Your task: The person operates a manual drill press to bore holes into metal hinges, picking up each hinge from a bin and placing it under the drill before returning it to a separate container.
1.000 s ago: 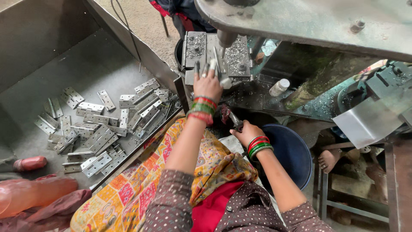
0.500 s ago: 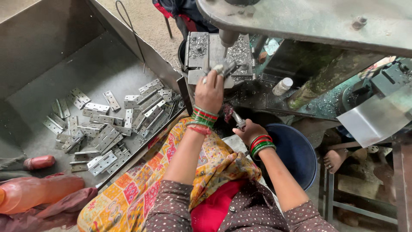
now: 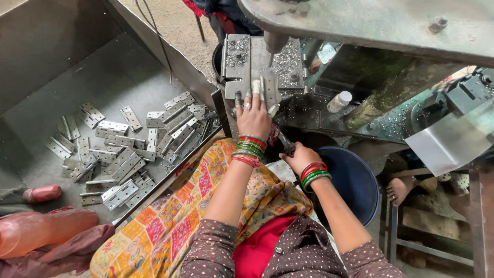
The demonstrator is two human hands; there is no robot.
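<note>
My left hand (image 3: 253, 116) reaches forward to the steel jig plate (image 3: 234, 67) of a drill press, its fingers pressing a metal hinge piece (image 3: 257, 88) flat under the drill bit (image 3: 270, 51). Green and red bangles circle that wrist. My right hand (image 3: 297, 157) sits lower, near my lap, fingers curled around a dark lever handle (image 3: 284, 142) beside the machine. It wears the same kind of bangles.
A grey metal tray (image 3: 103, 77) on the left holds a pile of silver hinges (image 3: 131, 146). A blue bucket (image 3: 355, 180) stands to the right of my knees. A small white bottle (image 3: 339, 101) rests on the machine bed. Another person's bare foot (image 3: 399, 189) shows at right.
My left hand has slid further onto the jig plate with the hinge piece. My right hand has stayed on the lever, shifting slightly.
</note>
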